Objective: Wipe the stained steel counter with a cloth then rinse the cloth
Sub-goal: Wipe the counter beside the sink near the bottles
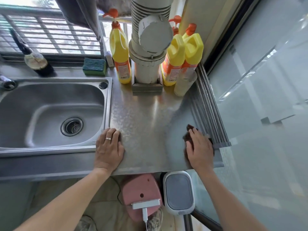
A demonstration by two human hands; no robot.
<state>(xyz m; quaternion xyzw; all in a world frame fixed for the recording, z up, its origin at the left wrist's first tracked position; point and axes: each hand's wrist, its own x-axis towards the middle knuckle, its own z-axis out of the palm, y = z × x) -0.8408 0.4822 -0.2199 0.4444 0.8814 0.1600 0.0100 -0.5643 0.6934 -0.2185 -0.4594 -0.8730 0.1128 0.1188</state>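
Two hands flat on the steel desk (146, 117). Left hand (109, 147) spread beside the sink (50, 114) rim, fingers (110, 135) wide, holding nothing. Right hand (199, 150) pressing a dark cloth (187, 135) at the desk's right front corner, just beside the roll-up rack (210, 117); fingers splayed over it. Wiping seemingly under way; rinsing not yet done. Risks: snagging the cloth on the rack bars, pushing it off the edge, or knocking the yellow bottles (176, 59) on a far stroke.
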